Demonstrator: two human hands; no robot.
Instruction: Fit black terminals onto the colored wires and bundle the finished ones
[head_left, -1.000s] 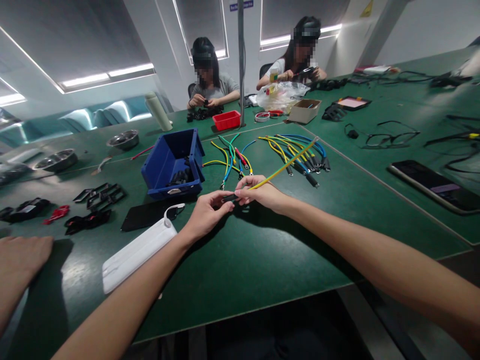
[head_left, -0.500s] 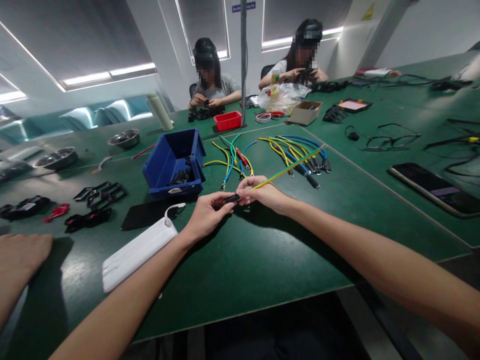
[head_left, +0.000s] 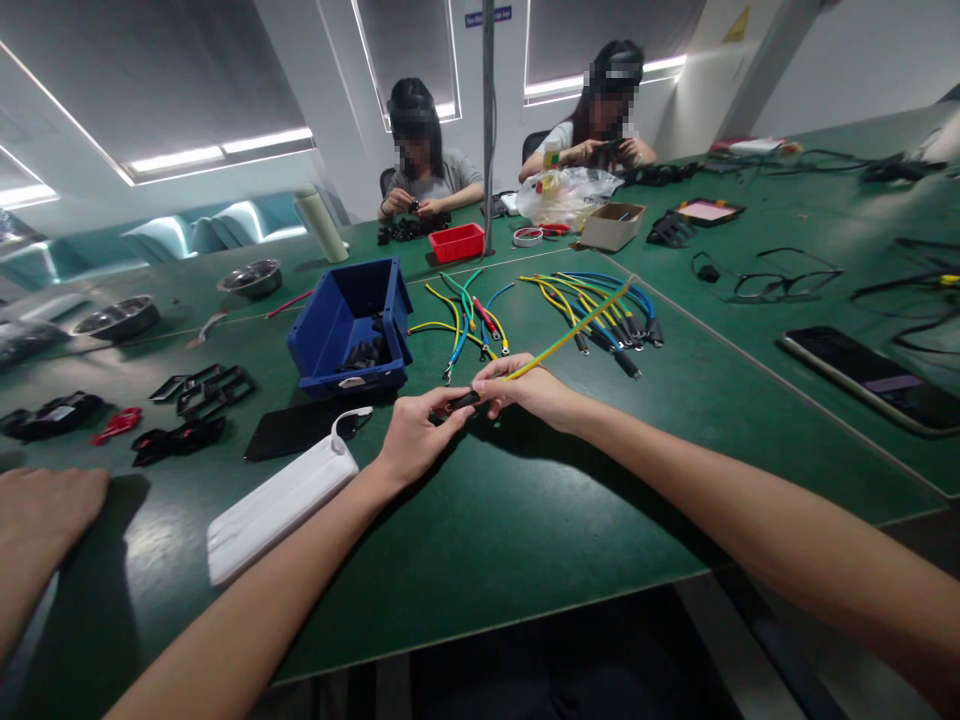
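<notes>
Between the thumb and fingers of my left hand is a black sleeve. My right hand pinches a yellow-green wire close to the sleeve; its free end slants up to the right. Fingers hide where wire and sleeve meet. Just beyond my hands lie several short wires with ring terminals. More wires, some with black sleeves, are fanned out to their right. A blue bin with black pieces inside stands left of the loose wires.
A white power bank and a dark phone lie by my left forearm. Another person's hand rests at the far left. Across the table, two people work near a red tray. A phone and glasses lie right.
The free end of the yellow-green wire has dipped slightly and shifted left. My left hand has shifted slightly right, and both hands still meet at the black sleeve.
</notes>
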